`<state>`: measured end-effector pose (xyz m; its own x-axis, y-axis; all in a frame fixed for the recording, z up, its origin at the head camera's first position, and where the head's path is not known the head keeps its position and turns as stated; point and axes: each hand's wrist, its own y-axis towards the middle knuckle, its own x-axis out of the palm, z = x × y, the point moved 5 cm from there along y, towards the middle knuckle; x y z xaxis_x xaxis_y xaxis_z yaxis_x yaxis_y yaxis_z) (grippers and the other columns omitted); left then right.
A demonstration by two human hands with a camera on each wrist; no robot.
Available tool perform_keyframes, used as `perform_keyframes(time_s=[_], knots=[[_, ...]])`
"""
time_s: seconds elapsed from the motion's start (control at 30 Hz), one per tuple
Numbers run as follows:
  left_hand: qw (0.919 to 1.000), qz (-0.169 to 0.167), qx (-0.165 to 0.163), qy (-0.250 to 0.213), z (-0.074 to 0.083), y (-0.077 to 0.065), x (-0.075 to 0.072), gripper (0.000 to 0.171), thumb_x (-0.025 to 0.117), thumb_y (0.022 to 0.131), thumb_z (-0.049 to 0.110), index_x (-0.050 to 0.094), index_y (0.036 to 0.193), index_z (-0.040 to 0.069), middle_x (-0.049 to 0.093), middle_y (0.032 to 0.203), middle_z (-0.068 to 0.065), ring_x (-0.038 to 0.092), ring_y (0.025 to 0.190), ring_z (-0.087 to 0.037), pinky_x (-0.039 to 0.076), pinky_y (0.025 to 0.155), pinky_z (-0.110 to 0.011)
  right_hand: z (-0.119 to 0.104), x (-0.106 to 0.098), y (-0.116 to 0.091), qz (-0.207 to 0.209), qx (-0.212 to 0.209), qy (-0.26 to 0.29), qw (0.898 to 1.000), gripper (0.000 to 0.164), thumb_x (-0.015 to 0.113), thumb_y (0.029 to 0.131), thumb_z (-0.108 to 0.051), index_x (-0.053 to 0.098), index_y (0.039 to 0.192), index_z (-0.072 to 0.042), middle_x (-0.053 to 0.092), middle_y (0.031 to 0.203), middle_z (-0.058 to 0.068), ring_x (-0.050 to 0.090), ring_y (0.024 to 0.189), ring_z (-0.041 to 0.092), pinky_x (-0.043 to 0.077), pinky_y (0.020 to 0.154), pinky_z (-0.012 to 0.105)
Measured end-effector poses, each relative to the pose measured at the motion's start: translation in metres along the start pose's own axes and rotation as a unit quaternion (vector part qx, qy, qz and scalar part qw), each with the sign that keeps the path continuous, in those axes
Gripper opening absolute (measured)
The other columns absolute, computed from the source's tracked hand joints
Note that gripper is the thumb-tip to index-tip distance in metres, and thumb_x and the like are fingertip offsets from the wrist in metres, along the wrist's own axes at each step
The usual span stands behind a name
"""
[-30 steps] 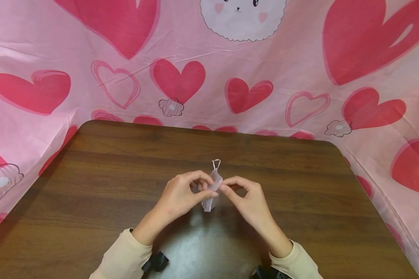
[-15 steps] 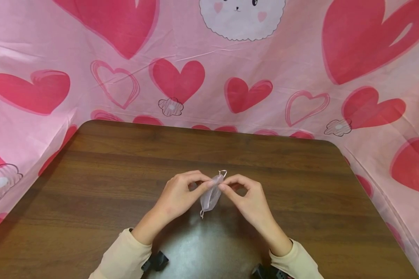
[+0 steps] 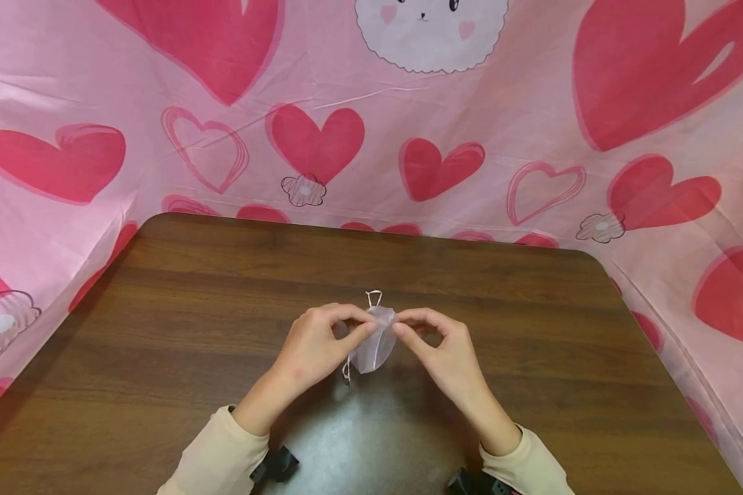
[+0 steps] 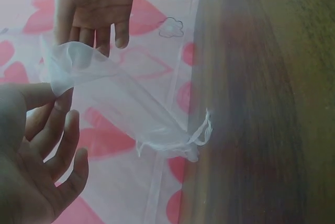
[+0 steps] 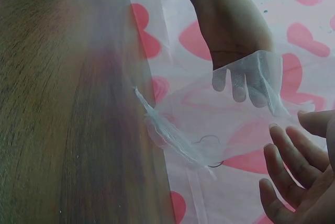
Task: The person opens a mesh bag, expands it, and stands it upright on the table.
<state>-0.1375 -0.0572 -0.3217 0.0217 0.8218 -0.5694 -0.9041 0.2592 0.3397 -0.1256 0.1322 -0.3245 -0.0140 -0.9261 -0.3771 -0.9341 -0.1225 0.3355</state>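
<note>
A small sheer white organza drawstring pouch hangs between my hands over the table. The thumb and index finger of my left hand pinch its left side; the other fingers are loosely bent, as the left wrist view shows. Thumb and forefinger of my right hand meet at the opposite edge of the pouch. In the left wrist view the gathered drawstring end points away from the fingers. White cord loops stick out at the far side and others dangle at the near left. Through the thin pouch the left fingers show.
The brown wooden table has a rounded far edge. Behind and beside it hangs a pink cloth printed with red hearts. Black devices are strapped at both wrists, under beige sleeves.
The pouch has turned between my fingertips and spread from a narrow fold to a wider shape. Its far cord loop has shifted left, and the right hand has drawn slightly right.
</note>
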Motion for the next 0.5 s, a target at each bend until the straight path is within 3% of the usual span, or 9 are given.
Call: perform_keyframes(time_s=[0.2,0.5], knots=[[0.9998,-0.008,0.012,-0.012,0.0015,-0.0005,0.0018,0.006,0.079,0.086,0.023,0.077,0.091,0.024,0.064,0.077,0.017,0.063,0.075,-0.012,0.052,0.073,-0.040,0.0004,0.0003,-0.0020,0.000,0.016,-0.008,1.000,0.010,0.076,0.088,-0.016,0.077,0.097,-0.012,0.073,0.089,-0.006,0.064,0.080,0.013,0.048,0.073,0.026],[0.9993,-0.016,0.009,-0.032,0.0009,0.0002,0.0034,0.009,0.078,0.086,0.020,0.074,0.093,0.025,0.066,0.079,0.020,0.060,0.074,0.001,0.051,0.074,-0.040,0.0004,-0.0004,-0.0010,0.008,0.001,-0.010,1.000,0.005,0.078,0.085,-0.011,0.076,0.090,-0.011,0.072,0.084,-0.007,0.063,0.077,0.013,0.050,0.074,0.035]])
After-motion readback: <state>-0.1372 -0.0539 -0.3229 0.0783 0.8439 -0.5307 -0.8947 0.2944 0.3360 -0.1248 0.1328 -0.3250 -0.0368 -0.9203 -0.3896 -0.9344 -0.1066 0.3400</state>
